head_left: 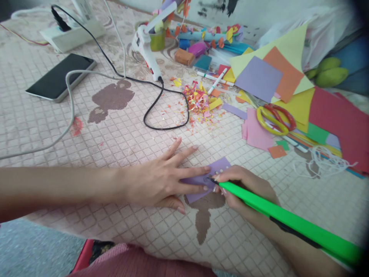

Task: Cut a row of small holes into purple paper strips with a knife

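Observation:
A small piece of purple paper [221, 164] with several whitish spots or holes lies on the cloth in front of me. My left hand [165, 179] rests flat with its fingers spread, two of them pressing over the paper. In my right hand [245, 184] is a long bright green pen [259, 206] with a black clip, slanting up toward the lower right. Its dark tip touches the paper between the left fingertips, where a small dark round mark shows. The right fingers hide part of the paper's right edge.
Behind my hands lie paper scraps [198, 100] and a black cord [165, 128] running to a white glue gun [147, 50]. Scissors [275, 119], coloured sheets [259, 79] and white string [325, 161] are at right. A phone [62, 77] and power strip [75, 34] sit at left.

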`<control>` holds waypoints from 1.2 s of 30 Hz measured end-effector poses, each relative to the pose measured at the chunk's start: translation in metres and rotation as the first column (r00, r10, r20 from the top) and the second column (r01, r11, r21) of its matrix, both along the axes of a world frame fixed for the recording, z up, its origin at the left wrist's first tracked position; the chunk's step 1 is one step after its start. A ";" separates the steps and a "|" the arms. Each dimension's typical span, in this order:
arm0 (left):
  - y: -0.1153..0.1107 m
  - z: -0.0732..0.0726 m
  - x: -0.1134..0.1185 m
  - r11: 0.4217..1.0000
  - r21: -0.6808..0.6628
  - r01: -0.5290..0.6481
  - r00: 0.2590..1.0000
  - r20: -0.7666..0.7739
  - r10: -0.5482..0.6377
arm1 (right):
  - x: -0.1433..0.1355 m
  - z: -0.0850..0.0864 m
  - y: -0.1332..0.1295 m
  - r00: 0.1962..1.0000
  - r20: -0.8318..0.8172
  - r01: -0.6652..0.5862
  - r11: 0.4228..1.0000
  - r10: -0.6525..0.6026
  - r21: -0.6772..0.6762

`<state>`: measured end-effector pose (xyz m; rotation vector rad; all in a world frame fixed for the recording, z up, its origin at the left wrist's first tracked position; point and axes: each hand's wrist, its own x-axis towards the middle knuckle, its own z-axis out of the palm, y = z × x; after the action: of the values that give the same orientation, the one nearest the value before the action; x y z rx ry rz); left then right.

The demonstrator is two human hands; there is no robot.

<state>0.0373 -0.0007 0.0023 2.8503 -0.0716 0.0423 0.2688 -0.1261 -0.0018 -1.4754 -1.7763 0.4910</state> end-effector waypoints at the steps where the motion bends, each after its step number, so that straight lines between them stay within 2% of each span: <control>1: -0.001 0.000 0.000 1.000 0.005 -0.004 1.000 0.002 0.004 | 0.000 0.000 0.000 1.000 0.002 0.002 1.000 -0.002 -0.001; 7: -0.005 -0.001 0.001 1.000 0.000 -0.024 0.999 0.032 0.024 | -0.001 0.000 0.001 1.000 0.027 0.004 1.000 -0.004 0.023; 14: 0.009 -0.004 -0.001 0.997 -0.028 0.076 0.997 0.025 -0.075 | 0.000 -0.003 -0.003 0.999 -0.032 0.010 0.999 -0.011 -0.046; 20: 0.007 -0.003 0.000 0.999 0.019 0.038 0.999 0.021 -0.039 | -0.002 -0.003 -0.003 0.998 -0.030 0.050 0.998 -0.051 -0.040; 28: -0.005 0.003 -0.001 0.997 0.072 -0.036 0.999 0.000 0.037 | -0.002 0.000 -0.003 0.999 0.011 0.040 0.999 -0.040 -0.028; 33: -0.010 0.001 -0.001 0.996 0.041 -0.074 0.997 0.014 0.073 | -0.003 0.001 -0.003 1.000 0.001 0.031 0.999 -0.031 -0.037; 36: -0.006 -0.001 0.000 0.999 0.013 -0.050 0.998 0.030 0.049 | -0.002 0.001 -0.003 0.999 0.020 0.038 0.999 -0.038 -0.031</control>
<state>0.0369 -0.0063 0.0012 2.8650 -0.0075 0.0948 0.2667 -0.1289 -0.0007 -1.5377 -1.7596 0.4892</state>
